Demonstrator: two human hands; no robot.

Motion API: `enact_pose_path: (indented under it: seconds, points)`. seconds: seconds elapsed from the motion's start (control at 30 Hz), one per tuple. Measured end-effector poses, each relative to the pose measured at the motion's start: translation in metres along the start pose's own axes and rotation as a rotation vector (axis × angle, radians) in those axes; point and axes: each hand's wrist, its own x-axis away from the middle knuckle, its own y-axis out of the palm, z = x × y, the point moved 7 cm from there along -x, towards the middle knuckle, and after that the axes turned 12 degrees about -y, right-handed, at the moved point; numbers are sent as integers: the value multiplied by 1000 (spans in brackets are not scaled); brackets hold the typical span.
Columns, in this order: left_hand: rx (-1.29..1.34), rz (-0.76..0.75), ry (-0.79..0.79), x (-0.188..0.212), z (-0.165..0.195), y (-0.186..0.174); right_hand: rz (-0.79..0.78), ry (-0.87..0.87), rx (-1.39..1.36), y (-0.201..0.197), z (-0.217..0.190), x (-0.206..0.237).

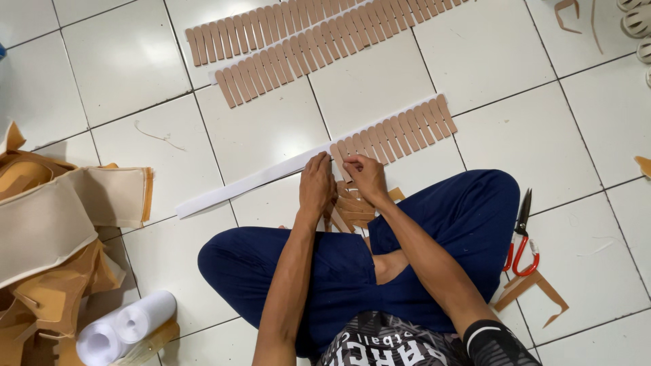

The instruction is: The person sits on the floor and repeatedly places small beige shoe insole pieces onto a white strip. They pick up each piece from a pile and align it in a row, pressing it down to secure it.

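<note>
I sit cross-legged on a floor (380, 81) of glossy white square tiles with dark grout lines, and both my hands meet on a long white tape strip (251, 183) lying flat in front of my knees. My left hand (317, 184) presses down on the strip, fingers curled together on it; my right hand (365, 175), just beside it, has its grip pinched shut on a thin tan leather piece (337, 154) at the end of the row. That row of tan pieces (397, 134) runs away from my right grip, each piece a narrow flat tab with a rounded end, laid side by side like slats. The strip's long axis slants, its bare end trailing off beyond my left grip. Under my wrists lies a loose heap of tan pieces (352, 209). Beyond my grips, two more filled rows (298, 41) lie on the tiles. Well off my right side rest red-handled scissors (521, 237).
</note>
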Motion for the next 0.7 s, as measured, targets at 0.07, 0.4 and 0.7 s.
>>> enact_pose_path:
  seconds: [0.07,0.4,0.7]
  points:
    - [12,0,-1,1,-2,0,-7,12,32,3,0,1]
    - [12,5,8,2,-4,1,-16,29,79,2,-8,-1]
    - [-249,-62,1,1,16,-1,-27,17,41,0,0,-6]
